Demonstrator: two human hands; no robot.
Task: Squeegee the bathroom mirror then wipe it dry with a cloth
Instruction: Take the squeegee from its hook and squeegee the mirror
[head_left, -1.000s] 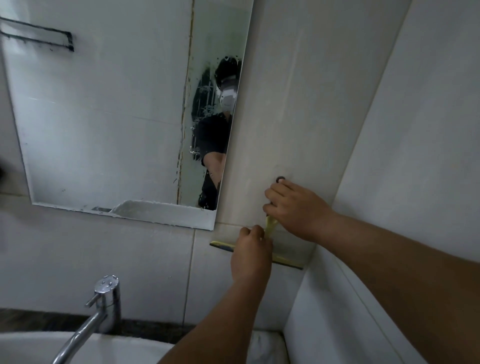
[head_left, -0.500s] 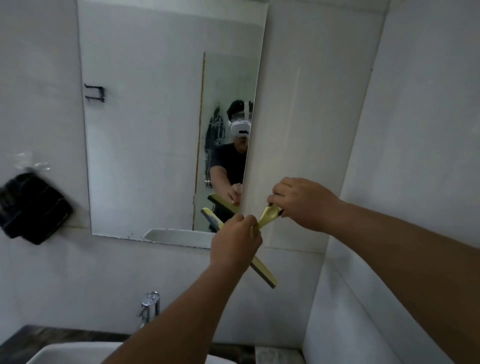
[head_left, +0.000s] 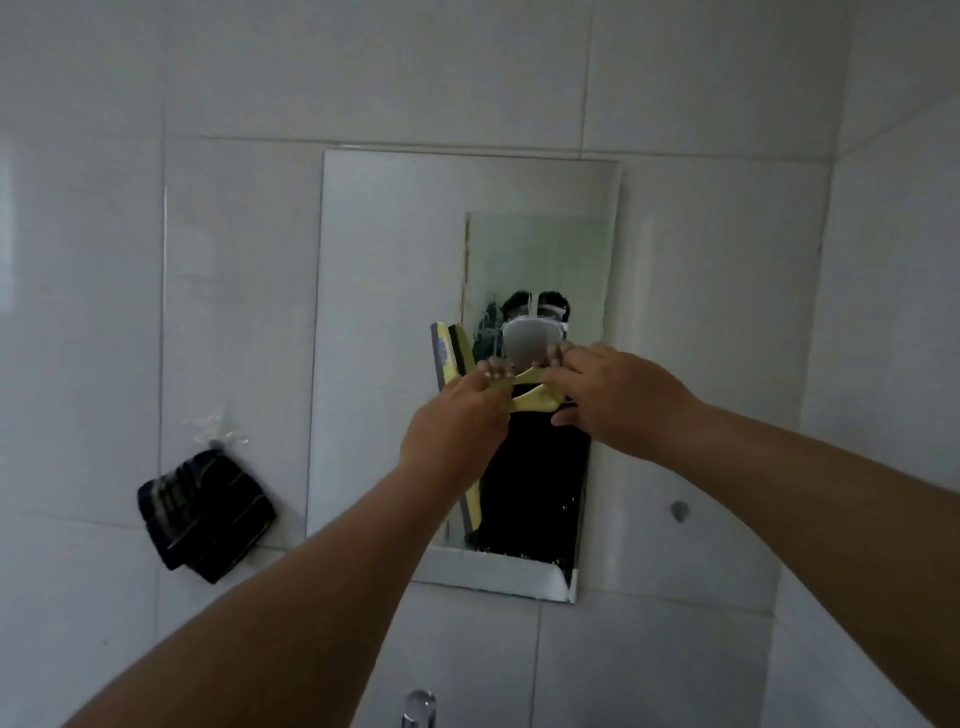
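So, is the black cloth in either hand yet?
No, the black cloth hangs on the wall left of the mirror; both hands grip the squeegee.

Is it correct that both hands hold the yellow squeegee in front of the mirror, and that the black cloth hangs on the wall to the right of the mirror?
Not quite. The head view shows the black cloth hanging left of the mirror, not right. The rest holds: the left hand and right hand both hold the yellow squeegee in front of the mirror.

Both arms reach forward and up. The left hand (head_left: 457, 431) is closed around a yellow handle, fingers curled. The right hand (head_left: 618, 397) pinches the same handle's end from the right.
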